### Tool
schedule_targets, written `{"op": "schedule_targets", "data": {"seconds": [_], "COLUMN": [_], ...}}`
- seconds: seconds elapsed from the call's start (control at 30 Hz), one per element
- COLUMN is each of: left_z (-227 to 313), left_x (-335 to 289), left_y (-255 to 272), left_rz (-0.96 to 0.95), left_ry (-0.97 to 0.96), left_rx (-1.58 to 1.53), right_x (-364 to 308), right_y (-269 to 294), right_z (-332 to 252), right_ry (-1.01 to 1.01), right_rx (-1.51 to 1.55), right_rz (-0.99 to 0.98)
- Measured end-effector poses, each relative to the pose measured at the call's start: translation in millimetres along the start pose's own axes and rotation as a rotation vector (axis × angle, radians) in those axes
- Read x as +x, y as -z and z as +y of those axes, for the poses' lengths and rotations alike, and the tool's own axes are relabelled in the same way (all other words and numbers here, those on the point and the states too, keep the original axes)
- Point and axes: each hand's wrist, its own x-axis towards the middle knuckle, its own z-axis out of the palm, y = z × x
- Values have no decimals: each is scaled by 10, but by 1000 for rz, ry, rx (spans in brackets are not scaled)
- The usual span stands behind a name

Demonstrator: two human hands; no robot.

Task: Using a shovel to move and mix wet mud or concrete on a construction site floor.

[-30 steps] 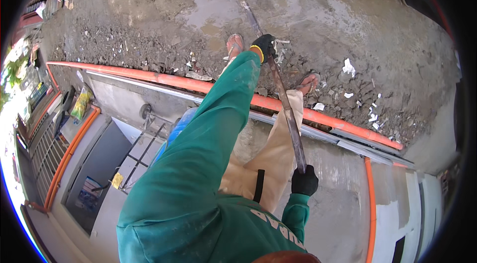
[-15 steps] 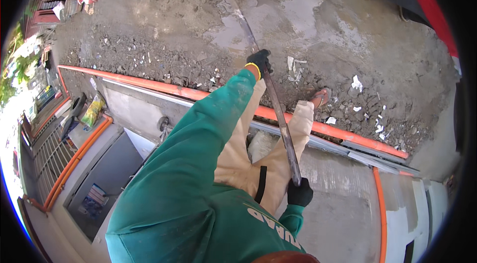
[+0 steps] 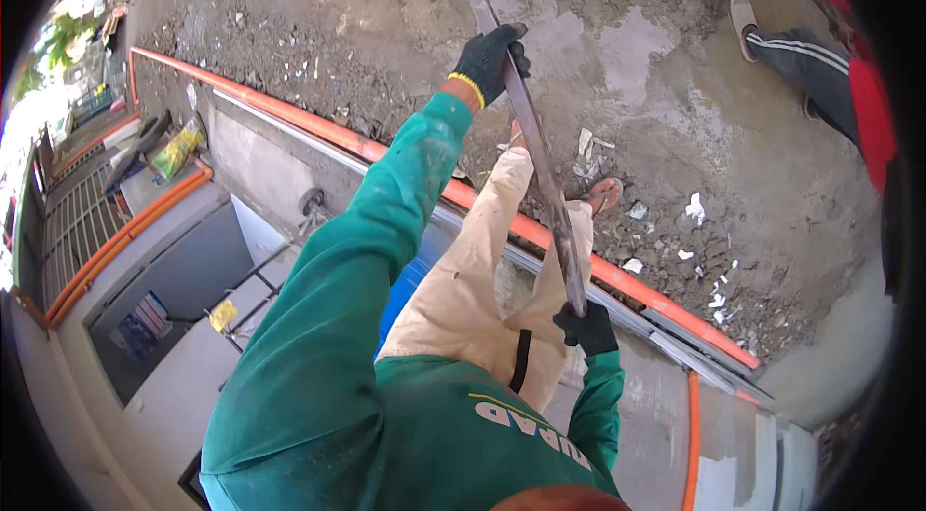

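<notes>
A long shovel [image 3: 542, 159] slants from the top of the view down toward my waist, its shaft worn and stained. My left hand [image 3: 490, 62], in a black glove with a yellow cuff, is closed round the shaft's upper part. Near the shaft's lower end my right hand [image 3: 586, 326], also in a black glove, is wrapped round it. The blade lies beyond the top edge, out of view. Under the shaft are my legs in beige trousers [image 3: 463, 294], and a foot in a sandal [image 3: 605, 194] stands on the dirt.
An orange pipe [image 3: 328, 128] runs along the concrete edge between the wall and the muddy ground [image 3: 386, 28]. White scraps [image 3: 695, 209] litter the dirt. To the right stands another person in a red sleeve [image 3: 873, 120]. A puddle [image 3: 637, 53] lies ahead.
Both hands have moved up in the view with the shovel, and its blade has left the picture. The view has shifted, and more of the other person shows at right.
</notes>
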Motion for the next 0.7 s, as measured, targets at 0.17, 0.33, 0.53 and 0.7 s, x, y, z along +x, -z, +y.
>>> {"op": "schedule_targets", "data": {"seconds": [0.17, 0.33, 0.53, 0.7], "left_z": [-809, -2349, -3611, -3843], "left_x": [-500, -579, -1223, -763], "left_y": [154, 360, 241, 839], "left_rz": [-61, 190, 348, 212], "left_ry": [63, 428, 912, 858], "left_rx": [-253, -341, -313, -264], "right_x": [-710, -1251, -2101, -1604], "right_y": [359, 278, 202, -193], "right_z": [1012, 1305, 1787, 1506], "right_ry": [159, -96, -368, -342], "right_rx": [-701, -956, -1021, -1005], "right_rz": [390, 745, 739, 700]}}
